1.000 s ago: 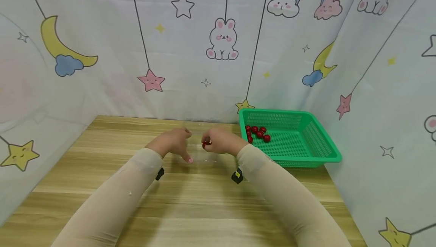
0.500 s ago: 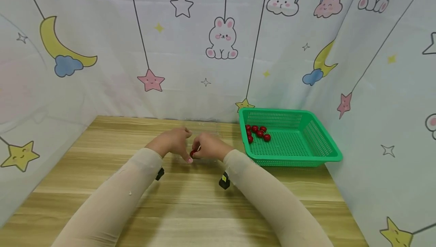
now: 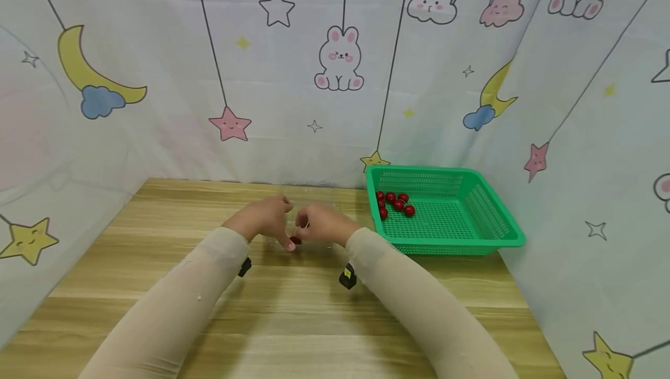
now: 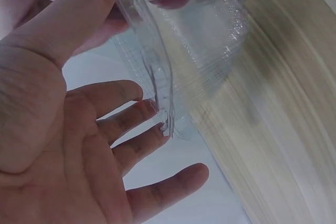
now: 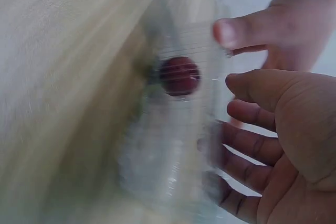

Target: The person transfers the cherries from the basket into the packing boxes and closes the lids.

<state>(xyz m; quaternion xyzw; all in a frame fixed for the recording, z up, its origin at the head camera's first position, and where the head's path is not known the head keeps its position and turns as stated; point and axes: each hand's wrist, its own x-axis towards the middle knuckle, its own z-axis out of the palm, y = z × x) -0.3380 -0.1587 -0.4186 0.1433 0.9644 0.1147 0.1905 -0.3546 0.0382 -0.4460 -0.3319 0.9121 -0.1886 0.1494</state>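
Observation:
Between my hands a clear plastic box sits on the wooden table, hard to see through its glare. My left hand spans its left end, thumb and fingers spread. In the left wrist view the fingers rest lightly against the clear wall. A dark red cherry lies at the box's left end, near the left thumb. My right hand is bent over the box beside that cherry, its thumb and fingers apart from the fruit. The clear plastic partly covers its fingertips in the blurred right wrist view.
A green mesh basket stands at the back right, with several red cherries gathered at its left end. Printed curtains border the table at the back and sides.
My right hand has moved left with a cherry and let it go at the box's left end, then drawn back slightly. The left hand has stayed in place.

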